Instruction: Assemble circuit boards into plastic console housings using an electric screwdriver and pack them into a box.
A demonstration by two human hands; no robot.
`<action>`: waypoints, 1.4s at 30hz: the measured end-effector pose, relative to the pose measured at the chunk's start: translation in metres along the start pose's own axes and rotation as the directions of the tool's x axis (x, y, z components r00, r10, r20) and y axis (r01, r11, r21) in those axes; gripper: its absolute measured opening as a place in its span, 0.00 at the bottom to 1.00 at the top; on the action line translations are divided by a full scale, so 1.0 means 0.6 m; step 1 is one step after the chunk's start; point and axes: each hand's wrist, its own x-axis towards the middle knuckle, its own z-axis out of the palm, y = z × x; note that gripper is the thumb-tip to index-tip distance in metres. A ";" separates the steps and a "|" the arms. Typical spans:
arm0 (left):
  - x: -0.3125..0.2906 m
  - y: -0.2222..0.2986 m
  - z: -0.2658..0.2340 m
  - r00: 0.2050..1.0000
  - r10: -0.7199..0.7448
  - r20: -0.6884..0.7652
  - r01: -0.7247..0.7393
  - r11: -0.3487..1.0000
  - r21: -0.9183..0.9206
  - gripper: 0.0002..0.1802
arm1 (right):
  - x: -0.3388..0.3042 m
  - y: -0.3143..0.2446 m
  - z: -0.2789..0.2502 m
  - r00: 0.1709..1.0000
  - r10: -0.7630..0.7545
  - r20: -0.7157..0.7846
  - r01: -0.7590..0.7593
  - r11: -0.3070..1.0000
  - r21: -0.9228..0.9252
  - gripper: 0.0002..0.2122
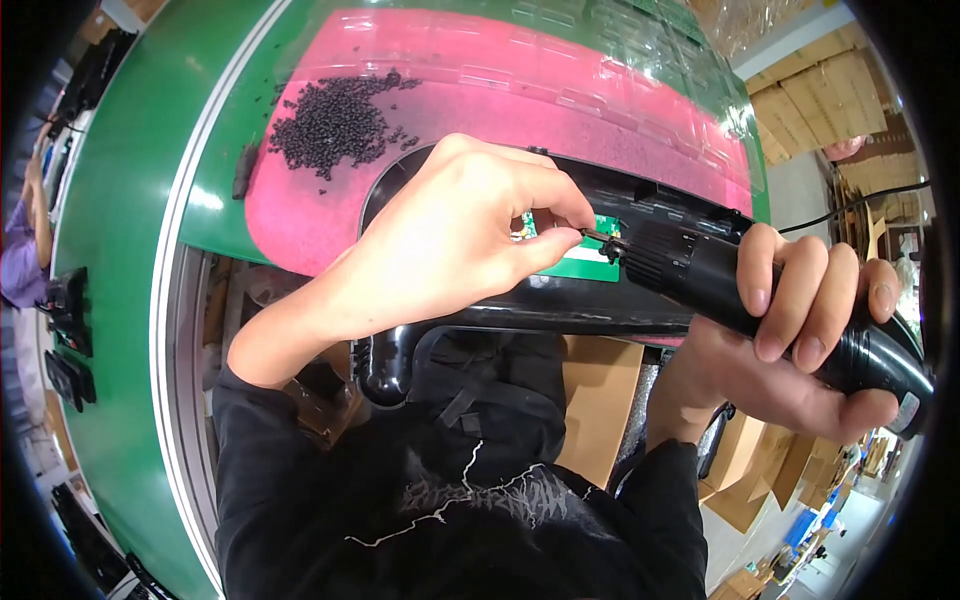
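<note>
My right hand is wrapped round the body of a black electric screwdriver, which points left. From its nose a thin bit reaches to the fingertips of my left hand. Thumb and forefinger there are pinched at the bit's end; whether a small screw sits between them is too small to tell. Beneath both hands lies a long black plastic housing with a curved arm at its near left end. Inside it, partly hidden by my left hand, is a green circuit board.
A pile of small black screw-like pieces lies on the pink mat, left of the housing. Clear plastic trays cover the mat's far side. Cardboard boxes stand at right, and a person in purple is at far left.
</note>
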 end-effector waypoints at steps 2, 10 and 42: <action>0.004 0.002 0.001 0.994 0.101 -0.035 -0.099 0.994 0.049 0.09 | 0.001 -0.002 -0.002 0.995 0.051 -0.084 -0.050 0.999 0.013 0.21; 0.013 -0.016 0.014 0.864 0.504 0.007 -0.463 0.787 0.408 0.15 | 0.000 0.011 -0.022 0.979 0.175 -0.109 -0.171 0.984 0.047 0.22; -0.018 -0.057 0.009 0.951 -0.092 0.295 0.002 0.957 0.290 0.07 | 0.024 0.069 -0.116 0.895 0.445 0.032 -0.417 0.859 -0.298 0.20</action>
